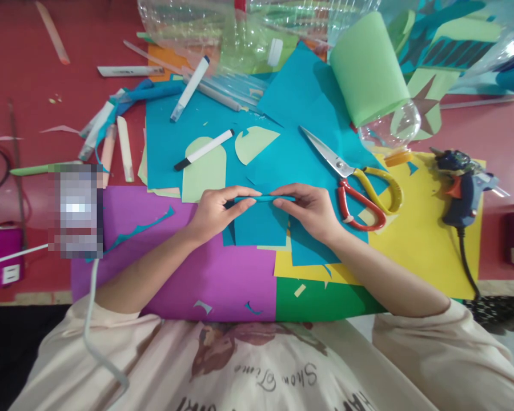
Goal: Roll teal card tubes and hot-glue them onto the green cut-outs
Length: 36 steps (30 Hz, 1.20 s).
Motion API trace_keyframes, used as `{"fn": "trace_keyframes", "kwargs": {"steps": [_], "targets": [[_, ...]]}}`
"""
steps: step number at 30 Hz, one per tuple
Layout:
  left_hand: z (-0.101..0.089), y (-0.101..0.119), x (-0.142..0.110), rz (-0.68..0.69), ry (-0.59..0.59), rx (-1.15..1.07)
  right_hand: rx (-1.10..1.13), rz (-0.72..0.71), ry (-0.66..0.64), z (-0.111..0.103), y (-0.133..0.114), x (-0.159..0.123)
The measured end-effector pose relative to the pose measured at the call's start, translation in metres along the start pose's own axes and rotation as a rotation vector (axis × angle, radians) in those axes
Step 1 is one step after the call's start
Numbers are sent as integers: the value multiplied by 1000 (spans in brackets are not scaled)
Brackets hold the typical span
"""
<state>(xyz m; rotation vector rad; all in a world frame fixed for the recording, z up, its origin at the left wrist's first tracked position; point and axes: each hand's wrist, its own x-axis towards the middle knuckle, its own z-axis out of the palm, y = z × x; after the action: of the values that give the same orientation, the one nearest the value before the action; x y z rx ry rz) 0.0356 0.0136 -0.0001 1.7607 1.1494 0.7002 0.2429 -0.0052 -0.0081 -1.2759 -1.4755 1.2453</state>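
A small blue paper piece [260, 224] lies in front of me, its far edge curled into a narrow roll. My left hand [216, 211] pinches the left end of that rolled edge. My right hand [309, 210] pinches the right end, its fingers pressed along the roll. Both hands rest on overlapping purple [188, 268], yellow [424, 240] and green [325, 299] paper sheets. A larger blue sheet [308, 103] lies just beyond the hands, with pale green cut-outs [205, 171] on it.
Scissors [355, 177] with red and yellow handles lie right of my hands. A glue gun [460, 188] rests on the yellow sheet at right. Markers [203, 149] and glue sticks lie at the back left. Clear plastic bottles [381, 74], one wrapped in green paper, stand behind.
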Motion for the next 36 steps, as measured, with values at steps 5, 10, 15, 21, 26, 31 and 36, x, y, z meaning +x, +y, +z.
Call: {"fn": "trace_keyframes", "kwargs": {"steps": [5,10,15,21,26,31,36], "targets": [[0,3,0,-8,-10,-35,-17,8,3,0,-1,0],[-1,1,0,9,-13,-26,-19,-4,14,0,0,-1],[0,0,0,32,-4,21,-39,-37,18,1,1,-1],[3,-1,-1,78,-46,54,-127,-128,-57,3,2,-3],[4,-5,0,197,-44,74,-185,-195,-105,3,2,-5],[4,-5,-1,187,-56,90,-201,-208,-106,3,1,-4],[3,-6,0,151,-67,92,-155,-159,-107,3,-1,-4]]}}
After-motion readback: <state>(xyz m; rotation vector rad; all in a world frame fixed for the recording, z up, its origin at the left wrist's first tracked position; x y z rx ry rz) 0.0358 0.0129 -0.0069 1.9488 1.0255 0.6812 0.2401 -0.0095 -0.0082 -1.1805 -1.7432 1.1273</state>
